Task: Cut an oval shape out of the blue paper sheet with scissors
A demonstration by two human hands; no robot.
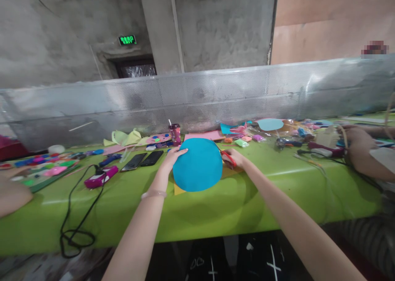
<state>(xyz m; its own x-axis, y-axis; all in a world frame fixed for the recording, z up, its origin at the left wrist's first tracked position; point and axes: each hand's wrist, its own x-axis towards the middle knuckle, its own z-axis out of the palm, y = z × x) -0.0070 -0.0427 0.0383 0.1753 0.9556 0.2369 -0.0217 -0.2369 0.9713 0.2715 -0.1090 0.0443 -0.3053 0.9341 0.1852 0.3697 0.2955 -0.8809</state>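
A blue paper circle (197,166) is held up just above the green table (234,198). My left hand (173,156) pinches its upper left edge. My right hand (235,157) is closed round red-handled scissors (227,157) at the circle's right edge. A yellow sheet (178,189) lies under the circle, showing at its lower left and to the right.
Two dark phones (142,160) and a purple tool (101,177) with a black cable (75,227) lie to the left. A maroon cup (175,133) stands behind. Coloured paper and clay pieces litter the back. Other people's arms rest at the far left (12,196) and right (364,153).
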